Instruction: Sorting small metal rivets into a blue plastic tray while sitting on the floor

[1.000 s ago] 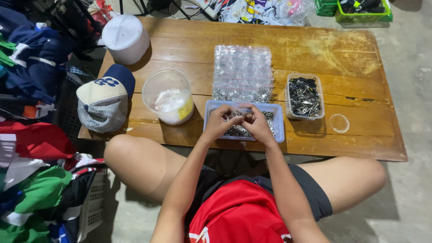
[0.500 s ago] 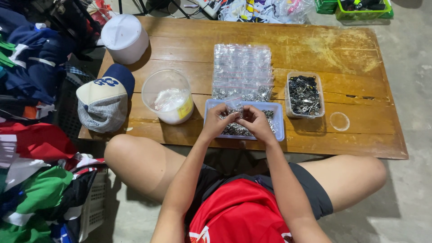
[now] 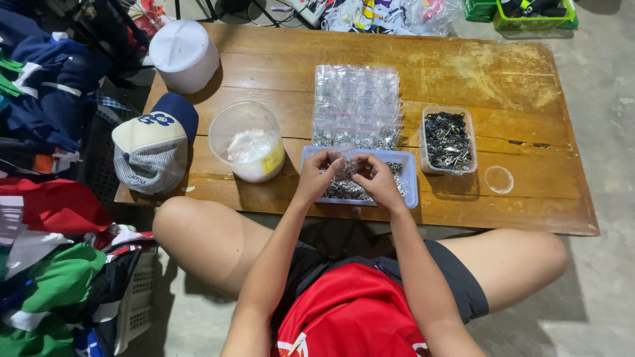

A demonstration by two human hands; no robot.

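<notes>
Both hands, left [image 3: 321, 173] and right [image 3: 376, 178], pinch a small clear bag [image 3: 348, 166] between them. They meet over the tray [image 3: 410, 188] at the counter's [image 3: 463, 73] near edge, equally close.

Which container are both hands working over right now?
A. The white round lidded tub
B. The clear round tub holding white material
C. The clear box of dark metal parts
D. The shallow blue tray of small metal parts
D: the left hand and right hand meet above the blue tray of small metal parts at the table's near edge.

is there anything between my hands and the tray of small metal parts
Nothing visible. Both the left hand and right hand are right over the pale blue tray of metal parts, fingers together on something small.
</notes>
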